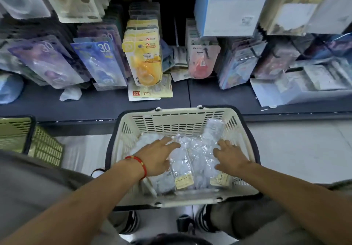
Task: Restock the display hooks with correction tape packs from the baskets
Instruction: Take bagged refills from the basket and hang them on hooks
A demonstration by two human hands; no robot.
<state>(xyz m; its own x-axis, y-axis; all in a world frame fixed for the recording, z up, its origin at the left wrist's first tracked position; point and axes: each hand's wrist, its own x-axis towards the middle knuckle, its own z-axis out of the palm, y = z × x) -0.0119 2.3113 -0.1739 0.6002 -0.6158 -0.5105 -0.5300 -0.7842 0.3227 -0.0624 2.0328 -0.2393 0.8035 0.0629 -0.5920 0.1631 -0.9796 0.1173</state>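
Down in the cream basket [177,120] in front of you lie the clear plastic bags [185,161] of stock, crinkly and shiny, their pale contents blurred; two carry small yellowish labels at the end nearest you. Your left hand [156,158], with a red cord bracelet [140,165] at the wrist, lies flat on the bags with fingers straight, grasping nothing. Your right hand [229,156] rests on the bags on the basket's right side, fingers spread and relaxed, also holding nothing. The basket is slotted hard plastic with a dark rim handle. Beyond the basket, carded packs hang in rows: a yellow pack [144,62] straight past it, blue packs [101,62] marked 30 to that pack's left. Left of the cream basket sits a green basket [45,145].
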